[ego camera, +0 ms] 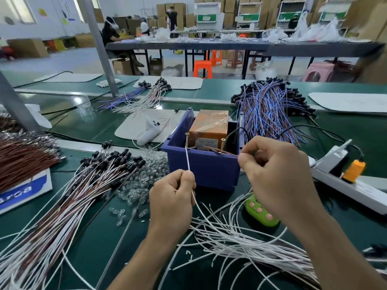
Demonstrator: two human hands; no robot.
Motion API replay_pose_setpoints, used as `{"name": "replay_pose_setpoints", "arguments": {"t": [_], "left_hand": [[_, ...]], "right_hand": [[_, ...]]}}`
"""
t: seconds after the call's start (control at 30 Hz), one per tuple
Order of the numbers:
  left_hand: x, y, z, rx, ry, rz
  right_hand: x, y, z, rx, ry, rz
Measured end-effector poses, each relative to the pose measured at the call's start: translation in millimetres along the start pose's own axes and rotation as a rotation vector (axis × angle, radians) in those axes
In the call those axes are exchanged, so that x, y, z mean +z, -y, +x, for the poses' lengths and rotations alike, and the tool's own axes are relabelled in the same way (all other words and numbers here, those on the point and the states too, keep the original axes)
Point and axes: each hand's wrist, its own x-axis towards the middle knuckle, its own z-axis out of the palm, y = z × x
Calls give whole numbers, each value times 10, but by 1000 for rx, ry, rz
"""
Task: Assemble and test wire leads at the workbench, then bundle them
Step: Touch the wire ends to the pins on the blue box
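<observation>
Test step, judging by the hold. Left hand (171, 197) pinches a white wire (188, 158) between thumb and curled fingers, its tip run up to the left screw (187, 136) on the front rim of the blue bin (201, 166). Right hand (278, 174), fingers curled tight, pinches a brown wire (228, 153) that reaches toward the right screw (222, 143) on the same rim. The screws likely serve as contacts for the orange box (209, 126) inside the bin; actual contact is too small to confirm. Loose white wires (240, 239) lie on the tabletop (360, 147) in front of the bin; capped leads (104, 170) fan out left of it. Bundling looks not yet started.
</observation>
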Motion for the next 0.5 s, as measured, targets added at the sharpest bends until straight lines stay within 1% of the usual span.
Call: {"name": "replay_pose_setpoints", "arguments": {"t": [0.5], "left_hand": [[-5,-10,-12,46,9,19]], "right_hand": [[7,-55,16,53,-45,-68]]}}
